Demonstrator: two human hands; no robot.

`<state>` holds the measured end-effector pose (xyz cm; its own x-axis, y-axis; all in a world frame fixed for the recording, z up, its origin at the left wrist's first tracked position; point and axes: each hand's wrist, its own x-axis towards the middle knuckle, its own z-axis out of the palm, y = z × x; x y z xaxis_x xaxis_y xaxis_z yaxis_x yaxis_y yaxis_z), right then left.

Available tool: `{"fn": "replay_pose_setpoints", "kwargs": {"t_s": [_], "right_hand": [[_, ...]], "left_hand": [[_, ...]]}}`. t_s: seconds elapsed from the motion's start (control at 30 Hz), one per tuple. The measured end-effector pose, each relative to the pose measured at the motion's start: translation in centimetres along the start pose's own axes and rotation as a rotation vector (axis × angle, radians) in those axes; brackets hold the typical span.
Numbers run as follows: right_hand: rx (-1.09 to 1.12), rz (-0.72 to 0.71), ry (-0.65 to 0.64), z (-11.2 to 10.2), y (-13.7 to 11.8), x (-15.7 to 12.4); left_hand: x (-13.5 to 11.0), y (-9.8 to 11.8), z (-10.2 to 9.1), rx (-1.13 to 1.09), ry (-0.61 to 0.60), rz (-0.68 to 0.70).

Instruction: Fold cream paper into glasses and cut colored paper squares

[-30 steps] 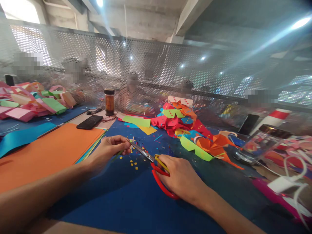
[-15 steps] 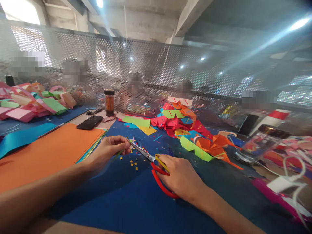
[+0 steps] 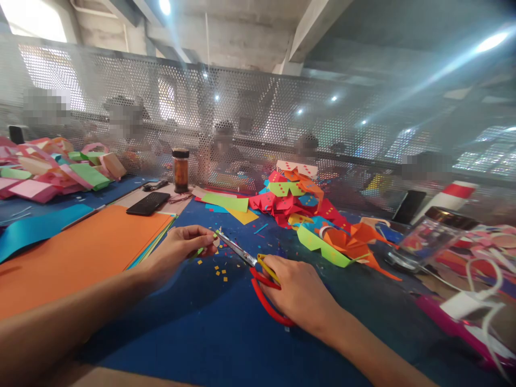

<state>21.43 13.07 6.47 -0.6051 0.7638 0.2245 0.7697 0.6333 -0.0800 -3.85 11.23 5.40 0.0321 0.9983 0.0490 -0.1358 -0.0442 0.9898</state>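
My right hand (image 3: pixel 292 285) is wrapped round the red and yellow handles of a pair of scissors (image 3: pixel 244 253). Its metal blades point up and left, with the tips right by the fingers of my left hand (image 3: pixel 183 248). Between thumb and fingers, that hand pinches a thin green paper strip (image 3: pixel 200 251), mostly hidden by the fingers. Whether the blades touch the strip I cannot make out. Small yellow paper squares (image 3: pixel 217 270) and other tiny scraps are strewn on the blue table (image 3: pixel 193 333) under the blades.
Orange paper sheets (image 3: pixel 80 252) lie at left with a black phone (image 3: pixel 148 203) on their far end. Behind stands a dark-lidded jar (image 3: pixel 180 171). Cut coloured paper shapes (image 3: pixel 298 199) are heaped ahead. A glass jar (image 3: pixel 431 239) and white cable (image 3: pixel 489 285) are at right.
The green strip in my left fingers has shifted slightly, and more bright green shows below them. Both hands stay in nearly the same place.
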Motion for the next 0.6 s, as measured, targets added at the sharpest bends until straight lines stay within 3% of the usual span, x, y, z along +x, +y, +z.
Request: {"fn": "replay_pose_setpoints", "kwargs": {"t_s": [0.37, 0.6], "right_hand": [[-0.005, 0.025, -0.04, -0.21, -0.01, 0.01], [0.01, -0.008, 0.011, -0.44, -0.14, -0.08]], "left_hand": [[0.05, -0.1, -0.25, 0.025, -0.014, 0.018], [-0.09, 0.11, -0.11, -0.006, 0.009, 0.015]]}}
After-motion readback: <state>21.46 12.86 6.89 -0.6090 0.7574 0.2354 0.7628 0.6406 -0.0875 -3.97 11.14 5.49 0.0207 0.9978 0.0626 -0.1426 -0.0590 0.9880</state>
